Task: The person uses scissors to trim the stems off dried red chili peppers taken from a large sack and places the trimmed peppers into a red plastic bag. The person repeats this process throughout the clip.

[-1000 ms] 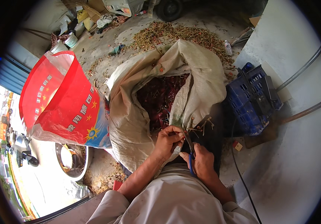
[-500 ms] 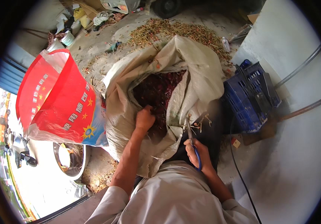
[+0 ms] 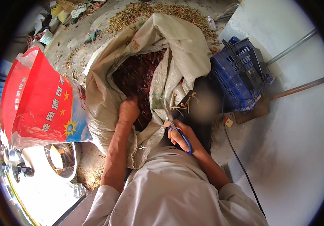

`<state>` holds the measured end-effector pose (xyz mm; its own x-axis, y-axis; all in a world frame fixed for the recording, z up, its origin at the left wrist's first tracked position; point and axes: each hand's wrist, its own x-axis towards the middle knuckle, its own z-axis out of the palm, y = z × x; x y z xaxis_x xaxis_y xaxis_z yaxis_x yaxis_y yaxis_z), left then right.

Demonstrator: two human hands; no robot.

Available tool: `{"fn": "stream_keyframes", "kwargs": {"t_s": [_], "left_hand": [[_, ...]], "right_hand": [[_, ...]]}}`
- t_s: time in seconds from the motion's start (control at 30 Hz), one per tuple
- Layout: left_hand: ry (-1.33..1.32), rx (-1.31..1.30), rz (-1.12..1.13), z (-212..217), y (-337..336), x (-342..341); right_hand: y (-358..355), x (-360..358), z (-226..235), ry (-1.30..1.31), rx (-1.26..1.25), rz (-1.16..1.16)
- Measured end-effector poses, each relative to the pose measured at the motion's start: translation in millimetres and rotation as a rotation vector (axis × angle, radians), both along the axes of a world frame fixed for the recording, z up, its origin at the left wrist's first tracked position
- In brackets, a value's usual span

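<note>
A large off-white woven sack (image 3: 182, 41) stands open before me, its rim folded outward. Inside lies a dark red mass of what look like dried chillies (image 3: 139, 71) with pale stems. My left hand (image 3: 129, 110) reaches into the near left part of the opening; its fingers are blurred and partly hidden among the red pods. Just right of the sack, my right hand (image 3: 179, 135) is closed around blue-handled scissors (image 3: 168, 112), blades pointing up and away. Several cut stems (image 3: 184, 103) lie on my dark trouser leg beside the blades.
A red-and-blue plastic bag (image 3: 43, 101) stands open at the left, with a round white tub (image 3: 72, 165) nearer me. To the right are a blue crate (image 3: 237, 79) and a black cable (image 3: 235, 150) along the wall. Stem litter (image 3: 162, 11) covers the floor beyond.
The whole view has shifted, so the sack and bags sit further left and higher. My left hand's fingers are now less distinct among the red pods. The scissors stay in my right hand, tilted more leftward.
</note>
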<state>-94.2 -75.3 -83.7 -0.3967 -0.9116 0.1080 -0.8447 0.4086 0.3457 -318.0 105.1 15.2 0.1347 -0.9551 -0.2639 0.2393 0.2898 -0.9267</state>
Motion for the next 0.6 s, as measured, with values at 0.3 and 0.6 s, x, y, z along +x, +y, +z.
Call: {"fn": "stream_keyframes", "kwargs": {"t_s": [0.3, 0.6], "left_hand": [[1.466, 0.686, 0.373, 71.8, 13.6, -6.2], [2.098, 1.028, 0.253, 100.8, 32.4, 1.0]], "right_hand": [[-8.7, 9.7, 7.1, 0.26, -0.111, 0.037], [-34.7, 23.8, 48.1, 0.858, -0.158, 0.178]]}}
